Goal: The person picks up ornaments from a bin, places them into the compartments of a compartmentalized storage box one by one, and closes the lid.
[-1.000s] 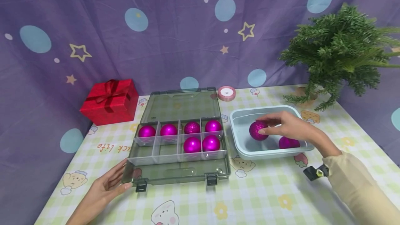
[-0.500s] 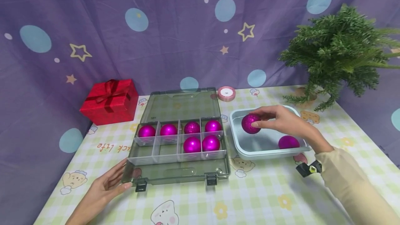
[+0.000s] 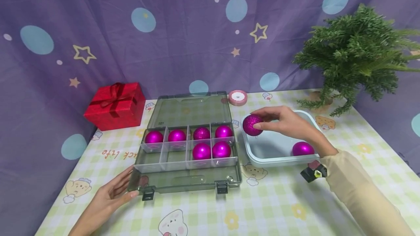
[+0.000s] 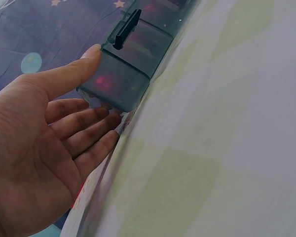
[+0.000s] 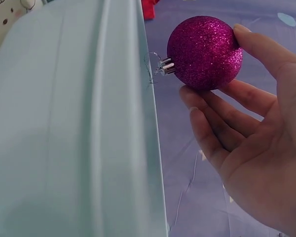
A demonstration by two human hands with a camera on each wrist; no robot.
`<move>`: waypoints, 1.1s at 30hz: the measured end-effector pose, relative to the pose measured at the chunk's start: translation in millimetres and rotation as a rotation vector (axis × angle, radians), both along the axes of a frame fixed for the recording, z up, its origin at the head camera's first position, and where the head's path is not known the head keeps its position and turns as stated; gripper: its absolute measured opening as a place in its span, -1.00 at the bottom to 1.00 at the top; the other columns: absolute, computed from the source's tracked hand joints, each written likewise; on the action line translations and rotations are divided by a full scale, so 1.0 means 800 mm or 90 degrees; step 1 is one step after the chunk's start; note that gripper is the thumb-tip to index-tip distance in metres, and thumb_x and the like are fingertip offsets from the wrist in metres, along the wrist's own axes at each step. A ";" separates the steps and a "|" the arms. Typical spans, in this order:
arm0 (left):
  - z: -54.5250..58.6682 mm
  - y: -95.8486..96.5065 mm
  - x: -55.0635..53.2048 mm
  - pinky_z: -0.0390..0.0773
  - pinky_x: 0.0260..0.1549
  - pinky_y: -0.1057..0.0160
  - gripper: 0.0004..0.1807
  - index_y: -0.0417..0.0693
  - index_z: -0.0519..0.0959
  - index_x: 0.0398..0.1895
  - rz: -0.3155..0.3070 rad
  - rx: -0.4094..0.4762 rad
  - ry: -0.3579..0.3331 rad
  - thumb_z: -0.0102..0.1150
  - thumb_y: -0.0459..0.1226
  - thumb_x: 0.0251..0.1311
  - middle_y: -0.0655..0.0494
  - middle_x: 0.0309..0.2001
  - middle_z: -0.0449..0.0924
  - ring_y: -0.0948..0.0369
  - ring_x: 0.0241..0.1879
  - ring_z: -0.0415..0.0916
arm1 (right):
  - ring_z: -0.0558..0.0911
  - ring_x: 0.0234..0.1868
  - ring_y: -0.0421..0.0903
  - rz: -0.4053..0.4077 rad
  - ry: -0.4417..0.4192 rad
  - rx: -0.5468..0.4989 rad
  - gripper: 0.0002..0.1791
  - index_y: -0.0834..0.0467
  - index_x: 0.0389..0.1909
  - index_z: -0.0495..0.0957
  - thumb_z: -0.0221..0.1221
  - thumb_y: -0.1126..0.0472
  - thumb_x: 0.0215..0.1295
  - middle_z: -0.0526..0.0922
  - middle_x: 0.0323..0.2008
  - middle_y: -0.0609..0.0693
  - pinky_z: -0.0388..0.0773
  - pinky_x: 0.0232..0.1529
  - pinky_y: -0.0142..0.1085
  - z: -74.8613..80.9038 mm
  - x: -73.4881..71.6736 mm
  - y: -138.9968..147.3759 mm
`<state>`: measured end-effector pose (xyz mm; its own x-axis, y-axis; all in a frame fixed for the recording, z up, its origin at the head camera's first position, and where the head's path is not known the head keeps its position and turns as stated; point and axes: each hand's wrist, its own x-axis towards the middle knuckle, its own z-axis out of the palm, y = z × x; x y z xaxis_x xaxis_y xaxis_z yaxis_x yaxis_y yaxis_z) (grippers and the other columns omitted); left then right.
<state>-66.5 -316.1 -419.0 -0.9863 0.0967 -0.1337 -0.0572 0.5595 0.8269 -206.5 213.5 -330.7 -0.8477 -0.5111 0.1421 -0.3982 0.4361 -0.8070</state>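
Observation:
My right hand point(image 3: 283, 121) pinches a glittery magenta Christmas bauble point(image 3: 253, 125) between thumb and fingers, above the left rim of the pale blue tub point(image 3: 272, 159). The right wrist view shows the bauble's silver cap and thread loop pointing away from the palm. One more magenta bauble point(image 3: 303, 149) lies inside the tub. Left of it stands a clear grey divided case point(image 3: 187, 188), lid laid back, with magenta baubles point(image 3: 201, 152) in several compartments; the two front left ones hold none. My left hand point(image 3: 106, 197) rests at the case's front left corner, thumb and fingers extended against it.
A red gift box point(image 3: 116, 106) sits at the back left. Behind the case lies a pink ribbon spool point(image 3: 238, 98). An artificial fir tree point(image 3: 357, 54) leans over the back right. A purple curtain point(image 3: 183, 46) closes off the rear of the checked tablecloth point(image 3: 272, 207).
My right hand has raised the glittery bauble from inside the tub and carried it left to the tub's rim. The left hand and the case have stayed put.

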 end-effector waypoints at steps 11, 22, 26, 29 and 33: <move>0.001 0.002 -0.003 0.34 0.10 0.68 -0.10 -0.22 0.10 0.64 -0.004 0.005 0.006 0.34 -0.13 0.40 -0.29 0.53 0.18 0.18 0.40 0.23 | 0.72 -0.04 -0.06 0.035 0.019 -0.036 -0.59 0.25 0.19 0.66 0.38 0.25 0.35 0.78 -0.06 0.02 0.68 0.02 -0.19 -0.001 -0.007 -0.035; -0.001 0.002 -0.002 0.39 0.08 0.66 -0.12 -0.18 0.13 0.64 -0.002 0.001 0.007 0.34 -0.13 0.40 -0.26 0.53 0.21 0.29 0.37 0.29 | 0.71 -0.03 -0.07 0.090 0.017 -0.048 -0.57 0.22 0.18 0.67 0.40 0.19 0.33 0.76 -0.02 -0.02 0.66 0.07 0.01 -0.004 -0.011 -0.074; -0.002 0.000 0.000 0.41 0.07 0.65 -0.14 -0.16 0.15 0.63 -0.005 0.000 0.020 0.35 -0.15 0.40 -0.27 0.52 0.22 0.69 0.19 0.22 | 0.71 -0.03 -0.09 0.108 0.015 -0.031 -0.55 0.19 0.19 0.67 0.40 0.12 0.33 0.76 -0.03 -0.06 0.67 0.03 -0.01 -0.008 -0.013 -0.089; -0.001 0.000 0.000 0.40 0.06 0.66 -0.14 -0.18 0.15 0.63 -0.005 0.002 0.022 0.35 -0.16 0.40 -0.28 0.51 0.23 0.70 0.18 0.22 | 0.70 -0.04 -0.10 0.120 0.013 -0.028 -0.55 0.19 0.20 0.67 0.40 0.11 0.33 0.76 -0.02 -0.06 0.67 0.04 0.00 -0.010 -0.014 -0.100; -0.002 0.000 0.001 0.40 0.06 0.66 -0.13 -0.19 0.14 0.63 -0.004 0.007 0.021 0.35 -0.17 0.39 -0.30 0.51 0.23 0.70 0.18 0.23 | 0.70 -0.01 -0.10 0.134 0.014 -0.028 -0.53 0.21 0.21 0.65 0.40 0.12 0.34 0.75 0.01 -0.03 0.67 0.08 -0.03 -0.012 -0.016 -0.114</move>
